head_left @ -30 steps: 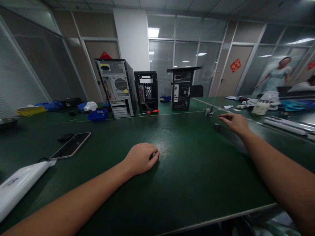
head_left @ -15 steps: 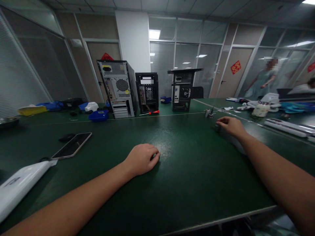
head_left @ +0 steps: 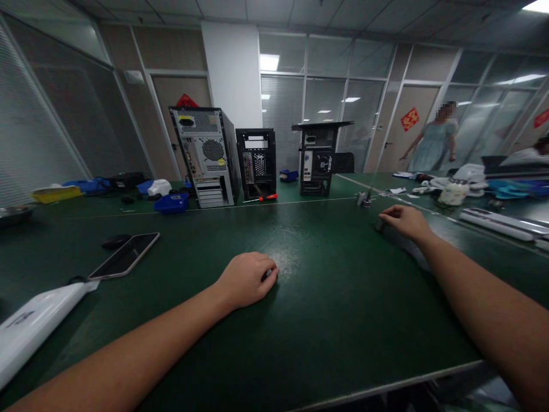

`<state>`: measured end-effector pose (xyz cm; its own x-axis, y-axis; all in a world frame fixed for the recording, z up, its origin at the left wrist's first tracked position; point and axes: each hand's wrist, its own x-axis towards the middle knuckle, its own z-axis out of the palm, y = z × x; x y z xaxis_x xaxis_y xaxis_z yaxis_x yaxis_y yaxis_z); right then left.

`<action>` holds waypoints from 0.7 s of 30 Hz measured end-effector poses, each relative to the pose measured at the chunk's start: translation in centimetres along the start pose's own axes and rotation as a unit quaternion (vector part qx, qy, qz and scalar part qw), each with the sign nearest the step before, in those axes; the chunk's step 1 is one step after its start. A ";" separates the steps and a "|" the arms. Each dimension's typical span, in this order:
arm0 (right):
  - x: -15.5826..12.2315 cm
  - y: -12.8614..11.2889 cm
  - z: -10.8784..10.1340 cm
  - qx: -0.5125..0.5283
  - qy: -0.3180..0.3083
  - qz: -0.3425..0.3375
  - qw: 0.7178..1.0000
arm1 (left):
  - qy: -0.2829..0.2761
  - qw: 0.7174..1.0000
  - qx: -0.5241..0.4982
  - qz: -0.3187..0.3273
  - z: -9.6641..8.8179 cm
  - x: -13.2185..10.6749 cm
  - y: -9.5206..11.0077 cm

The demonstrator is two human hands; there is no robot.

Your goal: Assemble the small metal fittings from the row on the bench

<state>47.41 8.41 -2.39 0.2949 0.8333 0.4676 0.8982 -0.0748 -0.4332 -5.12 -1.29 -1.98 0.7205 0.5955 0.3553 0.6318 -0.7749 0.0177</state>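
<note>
My left hand (head_left: 247, 279) rests curled on the green table (head_left: 317, 320), its fingers closed. A small greyish bit shows between thumb and fingers, too hidden to name. Farther off to the right, my right hand (head_left: 405, 221) pinches a small grey metal cylinder (head_left: 380, 225) between thumb and fingertips, at the tabletop. Just beyond it stand another small metal cylinder (head_left: 359, 198) and a darker metal piece (head_left: 368, 199) with a thin upright tip.
Three computer cases stand at the back: a large one (head_left: 212, 154), a small black one (head_left: 257, 163) and one with a raised top panel (head_left: 317, 160). A red-handled screwdriver (head_left: 268, 197) lies before them. Left are a phone (head_left: 126, 254) and a white package (head_left: 38, 320). A person (head_left: 437, 137) stands behind.
The metal cylinder at my right fingertips shows more clearly, my right hand having shifted very slightly. My left hand stays put. The person in the background has moved left.
</note>
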 end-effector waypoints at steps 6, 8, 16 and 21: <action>-0.1 -0.6 0.1 0.025 -0.018 -0.010 0.999 | -0.005 1.000 -0.001 -0.003 -0.1 0.0 -0.1; -0.1 -0.6 0.1 0.024 -0.021 -0.007 0.999 | -0.007 1.000 -0.001 -0.005 -0.1 0.0 -0.2; 0.4 0.0 0.3 0.038 -0.041 -0.021 0.998 | -0.011 1.000 0.000 -0.005 -0.1 0.0 -0.3; 0.6 0.4 0.4 0.050 -0.047 -0.018 0.997 | -0.011 1.000 0.003 -0.001 -0.1 0.1 -0.3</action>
<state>47.77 9.10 -2.60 0.2267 0.8827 0.4117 0.8696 0.0069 -0.4937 -5.20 -1.01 -1.87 0.7250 0.6025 0.3338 0.6355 -0.7720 0.0132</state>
